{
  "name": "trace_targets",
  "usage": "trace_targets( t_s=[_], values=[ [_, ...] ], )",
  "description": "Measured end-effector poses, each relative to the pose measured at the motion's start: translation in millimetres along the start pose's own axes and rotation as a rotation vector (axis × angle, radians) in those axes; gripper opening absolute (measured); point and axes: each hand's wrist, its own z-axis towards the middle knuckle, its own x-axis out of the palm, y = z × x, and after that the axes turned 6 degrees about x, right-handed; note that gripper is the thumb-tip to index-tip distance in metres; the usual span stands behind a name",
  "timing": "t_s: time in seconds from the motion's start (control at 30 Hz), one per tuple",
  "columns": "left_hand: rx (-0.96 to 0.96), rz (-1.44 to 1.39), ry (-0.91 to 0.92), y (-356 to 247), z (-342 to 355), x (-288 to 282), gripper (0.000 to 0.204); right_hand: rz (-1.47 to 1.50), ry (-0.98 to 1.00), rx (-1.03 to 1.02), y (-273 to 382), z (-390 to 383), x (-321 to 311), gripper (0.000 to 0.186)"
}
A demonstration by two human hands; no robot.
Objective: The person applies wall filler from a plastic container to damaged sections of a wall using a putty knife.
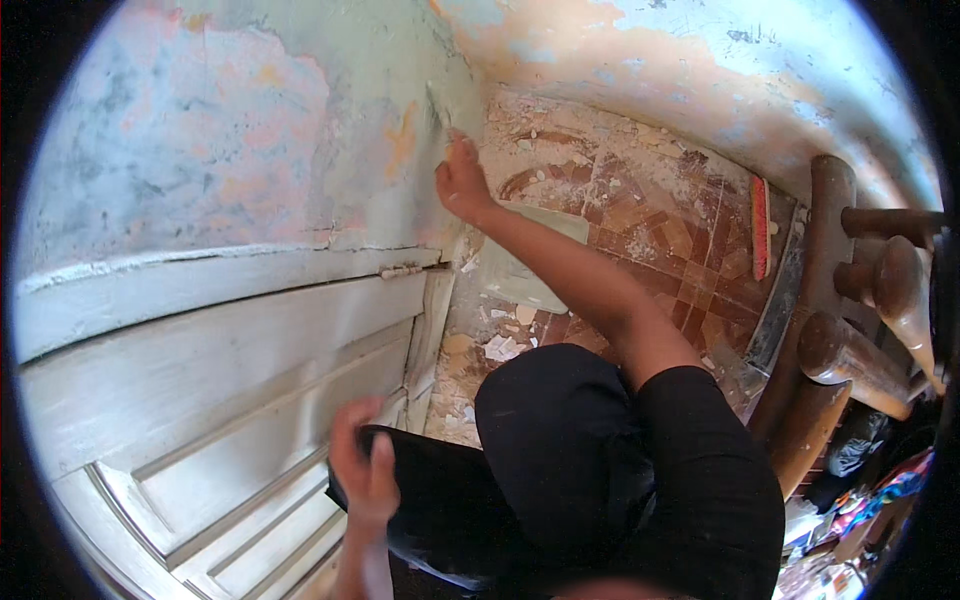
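My right hand point(462, 182) is closed around what looks like a scraper point(441, 108), its thin blade against the wall point(365, 110) near the corner. Most of its handle is hidden in my fist. Grey-green paint covers that part of the wall, with peeled pink, blue and orange patches beside it. My left hand point(366, 462) hangs low over my dark-clothed leg, beside the white panelled door point(270, 340). Its thumb and fingers are bent but apart, and I see nothing between them.
Paint flakes and dust point(505, 347) litter the brown tiled floor point(690, 255). Under my right forearm lies a pale flat sheet point(535, 290). A red strip point(761, 228) lies by the far wall. Brown wooden furniture point(830, 350) stands close on my right, with assorted belongings behind it.
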Motion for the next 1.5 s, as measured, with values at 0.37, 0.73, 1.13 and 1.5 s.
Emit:
trace_targets(
  t_s=[0.37, 0.73, 1.13, 1.5],
  values=[
    [0.092, 0.744, 0.238, 13.0, -72.4, -31.7, 0.043, 0.265, 0.212, 0.081, 26.7, -57.3, -15.1, 0.056],
    [0.182, 0.711, 0.344, 32.8, -75.5, -42.9, 0.043, 0.243, -0.109, 0.22, -23.1, -19.5, 3.5, 0.049],
    [0.174, 0.704, 0.301, 34.2, -70.8, -38.0, 0.039, 0.492, -0.068, 0.582, -28.6, -7.3, 3.1, 0.049],
    [0.183, 0.713, 0.293, 35.6, -68.0, -37.7, 0.036, 0.315, -0.054, 0.445, -8.5, -15.7, 11.6, 0.062]
  ],
)
